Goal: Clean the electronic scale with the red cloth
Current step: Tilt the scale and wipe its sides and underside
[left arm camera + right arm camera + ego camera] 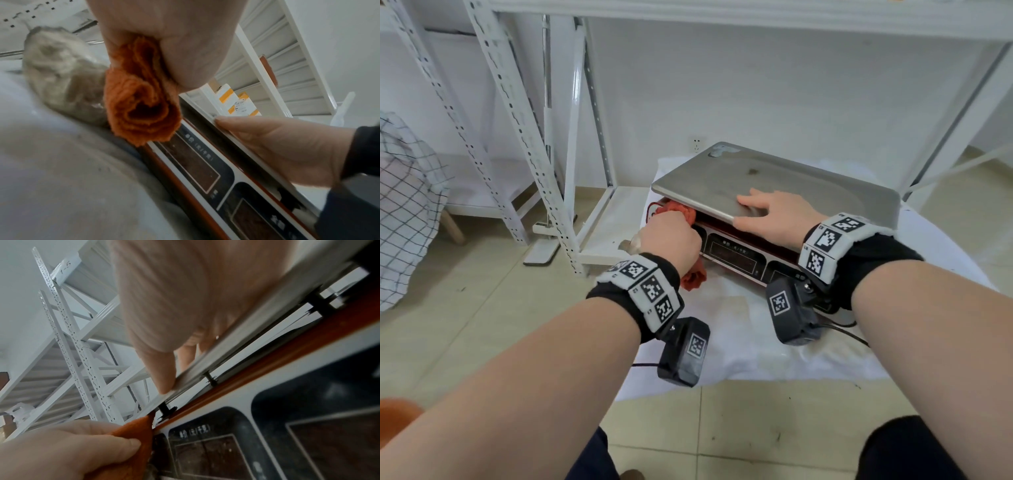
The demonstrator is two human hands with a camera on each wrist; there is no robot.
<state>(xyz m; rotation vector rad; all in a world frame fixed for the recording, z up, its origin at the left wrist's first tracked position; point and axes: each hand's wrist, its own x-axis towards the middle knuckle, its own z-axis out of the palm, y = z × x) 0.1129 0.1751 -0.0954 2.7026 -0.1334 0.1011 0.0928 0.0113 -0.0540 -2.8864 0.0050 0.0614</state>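
While the person's left hand (pixel 671 236) grips a bunched red terry cloth (pixel 681 209) in curled fingers, the cloth's upper end pokes into the gap under the near left corner of the steel weighing pan, and its lower end hangs below the fist beside the display panel. That red-bodied electronic scale (pixel 774 185) sits on a white sheet (pixel 739 349) spread over the tiled floor. The right hand (pixel 774 216) lies on the pan's front edge, fingers straight and spread, thumb along the rim.
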